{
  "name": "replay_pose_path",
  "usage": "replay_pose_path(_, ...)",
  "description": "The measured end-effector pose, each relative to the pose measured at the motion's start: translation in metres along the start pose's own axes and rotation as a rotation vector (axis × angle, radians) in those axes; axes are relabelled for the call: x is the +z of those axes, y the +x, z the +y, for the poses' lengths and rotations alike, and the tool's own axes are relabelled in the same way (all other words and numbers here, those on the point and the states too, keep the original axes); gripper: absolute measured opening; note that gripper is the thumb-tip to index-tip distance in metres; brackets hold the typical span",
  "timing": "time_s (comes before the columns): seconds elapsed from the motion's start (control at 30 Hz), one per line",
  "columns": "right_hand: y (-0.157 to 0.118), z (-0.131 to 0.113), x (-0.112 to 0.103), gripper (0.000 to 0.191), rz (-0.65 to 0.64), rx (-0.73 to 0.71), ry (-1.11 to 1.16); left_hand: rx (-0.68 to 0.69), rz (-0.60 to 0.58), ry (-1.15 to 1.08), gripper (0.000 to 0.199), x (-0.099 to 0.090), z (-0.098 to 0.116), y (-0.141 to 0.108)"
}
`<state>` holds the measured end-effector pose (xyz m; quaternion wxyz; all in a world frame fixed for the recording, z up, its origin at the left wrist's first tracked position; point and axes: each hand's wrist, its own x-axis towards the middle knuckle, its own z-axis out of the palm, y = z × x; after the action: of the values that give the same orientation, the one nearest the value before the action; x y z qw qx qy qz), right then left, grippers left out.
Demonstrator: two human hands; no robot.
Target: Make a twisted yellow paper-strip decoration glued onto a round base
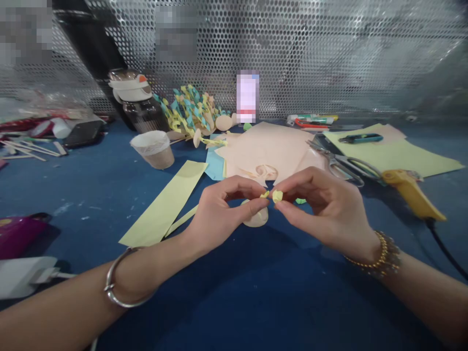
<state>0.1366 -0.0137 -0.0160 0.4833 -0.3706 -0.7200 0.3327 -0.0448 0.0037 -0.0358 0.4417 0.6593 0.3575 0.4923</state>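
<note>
Thumb and fingertips of my left hand (219, 214) pinch a small yellow paper piece (264, 194). Almost touching it, a crumpled or folded pale-yellow paper piece (278, 196) sits between the thumb and forefinger of my right hand (325, 202). Behind and below my left fingertips lies a pale roundish object (256, 219), partly covered, its kind unclear. Beside my left hand are a wide strip of yellow paper (164, 204) and a narrow yellow strip (182, 221). Sheets of peach paper (266, 146) lie just beyond both hands.
Scissors (343, 163) and a yellow glue gun (413, 192) with a black cord lie right. A utility knife (361, 138) rests on yellow paper (402, 153). At the back left stand a paper cup (153, 148), a bottle (139, 105) and colourful paper-wrapped stems (193, 112).
</note>
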Motion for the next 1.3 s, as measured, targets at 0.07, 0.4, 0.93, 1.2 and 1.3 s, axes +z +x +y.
replay_pose_path(0.07, -0.0007, 0.0001, 0.0021, 0.017, 0.007, -0.003, -0.007, 0.011, 0.009, -0.004, 0.014, 0.0009, 0.0005, -0.0008)
replay_pose_path(0.4, -0.0018, 0.0011, 0.0045, 0.017, 0.044, 0.051, -0.039, 0.028, 0.005, 0.014, 0.014, 0.0012, 0.0015, -0.0039)
replay_pose_path(0.93, -0.0044, -0.0001, 0.005, 0.022, 0.089, 0.006, -0.161, 0.022, 0.017, 0.014, 0.008, 0.0034, 0.0037, -0.0046)
replay_pose_path(1.2, -0.005, 0.0001, 0.0063, 0.023, 0.101, -0.012, -0.203, 0.028, 0.023, 0.018, 0.006, 0.0036, 0.004, -0.0048)
replay_pose_path(1.3, -0.0052, 0.0004, 0.0066, 0.022, 0.11, -0.016, -0.214, 0.022, 0.023, 0.016, 0.007, 0.0036, 0.0041, -0.0053)
